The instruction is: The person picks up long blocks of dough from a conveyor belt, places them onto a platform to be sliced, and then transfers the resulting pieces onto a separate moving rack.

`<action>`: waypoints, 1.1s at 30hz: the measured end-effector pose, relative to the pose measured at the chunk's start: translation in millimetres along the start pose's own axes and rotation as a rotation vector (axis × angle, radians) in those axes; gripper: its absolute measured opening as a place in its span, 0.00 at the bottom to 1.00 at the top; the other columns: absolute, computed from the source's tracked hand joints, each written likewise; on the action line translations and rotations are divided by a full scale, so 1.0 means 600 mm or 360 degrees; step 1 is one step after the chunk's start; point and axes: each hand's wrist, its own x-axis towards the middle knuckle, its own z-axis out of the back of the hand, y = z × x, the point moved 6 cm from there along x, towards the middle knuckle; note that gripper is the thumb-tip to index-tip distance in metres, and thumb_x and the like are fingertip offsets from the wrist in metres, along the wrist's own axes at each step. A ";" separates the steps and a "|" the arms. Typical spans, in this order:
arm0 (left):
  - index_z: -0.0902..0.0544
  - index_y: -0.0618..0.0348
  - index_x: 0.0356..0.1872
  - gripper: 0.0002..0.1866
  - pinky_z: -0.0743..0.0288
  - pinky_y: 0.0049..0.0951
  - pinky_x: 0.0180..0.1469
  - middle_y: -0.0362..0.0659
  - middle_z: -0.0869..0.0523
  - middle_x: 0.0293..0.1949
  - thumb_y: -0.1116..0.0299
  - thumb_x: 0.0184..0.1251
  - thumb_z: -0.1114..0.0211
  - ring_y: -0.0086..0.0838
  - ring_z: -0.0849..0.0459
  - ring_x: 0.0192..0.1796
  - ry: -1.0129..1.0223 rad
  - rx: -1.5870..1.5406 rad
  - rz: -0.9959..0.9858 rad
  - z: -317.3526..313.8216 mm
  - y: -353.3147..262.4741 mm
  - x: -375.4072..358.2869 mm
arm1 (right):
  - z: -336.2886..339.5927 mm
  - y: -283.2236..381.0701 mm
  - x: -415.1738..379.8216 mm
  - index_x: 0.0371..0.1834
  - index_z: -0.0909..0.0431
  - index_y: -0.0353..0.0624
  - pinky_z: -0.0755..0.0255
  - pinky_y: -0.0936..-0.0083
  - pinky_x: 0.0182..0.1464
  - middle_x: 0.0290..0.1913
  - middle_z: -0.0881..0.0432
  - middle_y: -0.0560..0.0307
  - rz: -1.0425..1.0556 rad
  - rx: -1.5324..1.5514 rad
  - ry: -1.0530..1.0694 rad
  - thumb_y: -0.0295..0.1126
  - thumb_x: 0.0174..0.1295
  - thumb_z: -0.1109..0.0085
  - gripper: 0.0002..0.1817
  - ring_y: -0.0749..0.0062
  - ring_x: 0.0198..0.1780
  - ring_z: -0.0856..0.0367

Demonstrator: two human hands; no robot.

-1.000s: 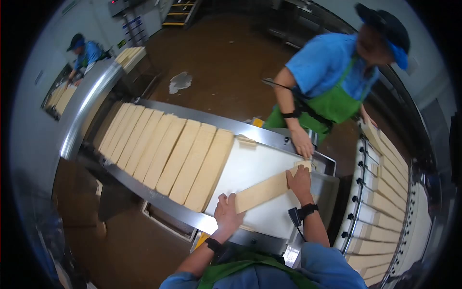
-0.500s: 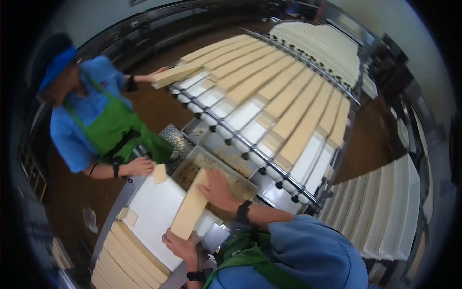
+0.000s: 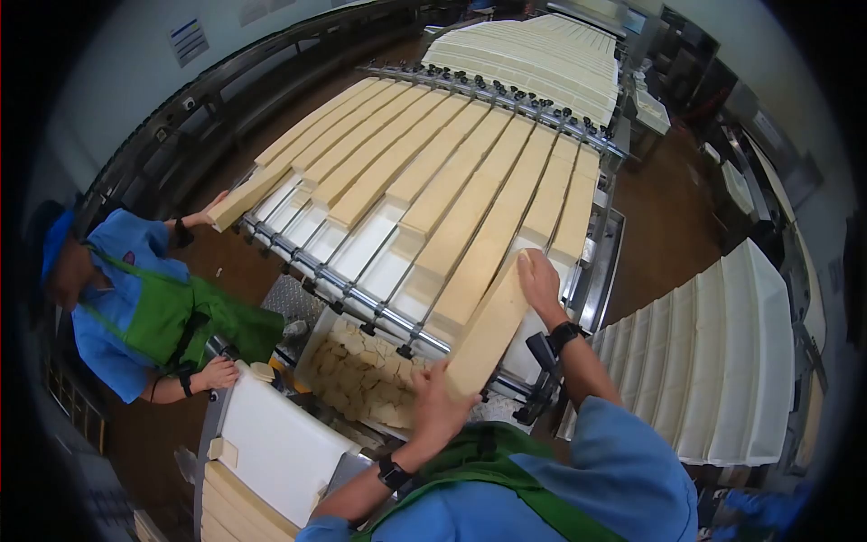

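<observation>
A long cream-coloured block (image 3: 492,332) slants over the front right edge of the conveyor. My left hand (image 3: 441,406) grips its near end, fingers wrapped round the side. On its far end, my right hand (image 3: 539,282) is closed with the fingers bent over the top. Just beyond the block, similar long blocks (image 3: 483,257) lie side by side in lanes on the white belt (image 3: 366,242). A chrome rail (image 3: 366,303) with black knobs crosses the belt's front, beside my left hand.
A co-worker in a green apron (image 3: 172,312) stands at the left, one hand on another block (image 3: 239,200). Below the rail is a bin (image 3: 312,361) of broken pieces. More blocks lie on a white surface (image 3: 271,425) at lower left. White ribbed sheets (image 3: 695,361) stand at right.
Both my hands have carried the block from above the bin to the right, over the conveyor's front edge. The view has turned, so the conveyor sits further left.
</observation>
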 end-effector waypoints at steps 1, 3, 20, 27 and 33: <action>0.32 0.56 0.73 0.46 0.26 0.44 0.66 0.57 0.31 0.59 0.64 0.54 0.17 0.55 0.25 0.63 0.0130 -0.0016 0.0058 -0.020 -0.005 0.008 | -0.007 -0.036 0.012 0.55 0.21 0.34 0.26 0.51 0.56 0.48 0.16 0.39 -0.0005 0.0004 -0.0008 0.44 0.73 0.42 0.22 0.40 0.52 0.17; 0.32 0.58 0.73 0.42 0.25 0.44 0.66 0.57 0.30 0.58 0.60 0.59 0.19 0.53 0.24 0.62 0.0145 -0.0010 -0.0047 -0.047 0.004 0.037 | -0.043 -0.081 0.035 0.55 0.20 0.34 0.25 0.49 0.57 0.48 0.15 0.37 0.0107 -0.0208 0.0259 0.46 0.73 0.43 0.23 0.39 0.51 0.16; 0.34 0.52 0.74 0.39 0.26 0.46 0.64 0.59 0.30 0.60 0.80 0.61 0.31 0.58 0.23 0.62 -0.0207 -0.0396 0.0040 -0.141 0.028 0.139 | -0.029 0.084 -0.193 0.84 0.40 0.50 0.65 0.31 0.82 0.84 0.49 0.32 0.0421 -0.0227 0.1013 0.50 0.70 0.38 0.41 0.37 0.86 0.56; 0.31 0.53 0.72 0.40 0.25 0.43 0.64 0.56 0.25 0.55 0.82 0.53 0.36 0.54 0.22 0.61 -0.0175 -0.0515 0.0212 -0.067 0.050 0.104 | -0.048 0.084 -0.203 0.85 0.42 0.52 0.69 0.30 0.82 0.86 0.50 0.37 0.0541 -0.0634 0.0966 0.52 0.69 0.37 0.44 0.44 0.87 0.57; 0.37 0.53 0.76 0.41 0.21 0.36 0.60 0.51 0.27 0.56 0.84 0.59 0.38 0.42 0.16 0.54 -0.0636 -0.1198 0.0314 0.052 0.280 0.038 | -0.073 0.152 -0.199 0.86 0.45 0.47 0.69 0.25 0.80 0.85 0.50 0.31 0.0611 -0.0849 0.0974 0.43 0.69 0.37 0.44 0.36 0.87 0.58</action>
